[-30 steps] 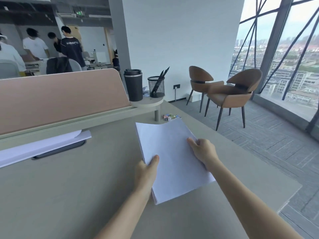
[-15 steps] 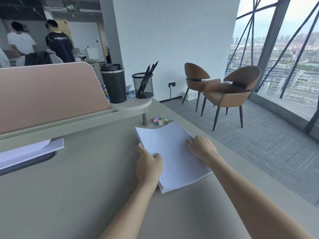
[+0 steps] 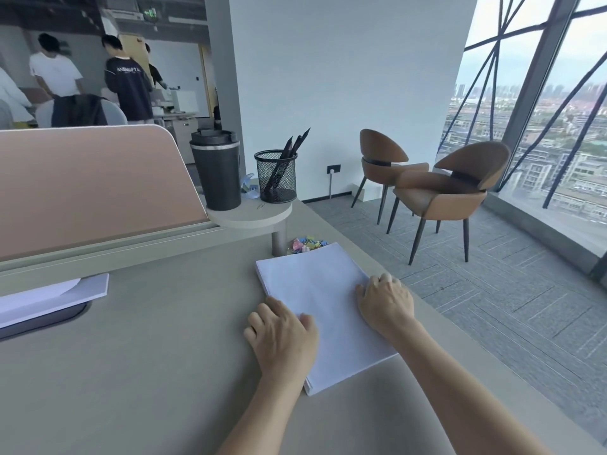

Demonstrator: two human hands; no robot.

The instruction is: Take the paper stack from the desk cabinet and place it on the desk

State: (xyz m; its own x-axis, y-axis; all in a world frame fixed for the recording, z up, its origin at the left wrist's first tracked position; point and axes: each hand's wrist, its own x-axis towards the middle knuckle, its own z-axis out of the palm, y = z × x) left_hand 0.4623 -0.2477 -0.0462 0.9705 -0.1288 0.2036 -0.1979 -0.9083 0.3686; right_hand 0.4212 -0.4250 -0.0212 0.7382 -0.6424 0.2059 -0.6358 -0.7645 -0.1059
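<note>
The white paper stack (image 3: pixel 315 290) lies flat on the grey desk (image 3: pixel 147 356), near its right side. My left hand (image 3: pixel 282 336) covers the stack's left edge, thumb on the top sheet and curled fingers down on the desk beside it. My right hand (image 3: pixel 386 302) sits on the stack's right edge with the fingers bent over that edge. Both hands press the stack from its two sides. No cabinet is in view.
Behind the stack lie coloured binder clips (image 3: pixel 307 244) under a round shelf (image 3: pixel 253 216) with a black tumbler (image 3: pixel 216 172) and a mesh pen holder (image 3: pixel 276 178). A pink partition (image 3: pixel 88 185) backs the desk. White sheets (image 3: pixel 49 297) lie at left. Brown chairs (image 3: pixel 446 188) stand right.
The stack has come down from a tilted hold to lie flat on the desk. My left hand slid from under its near edge to its left side.
</note>
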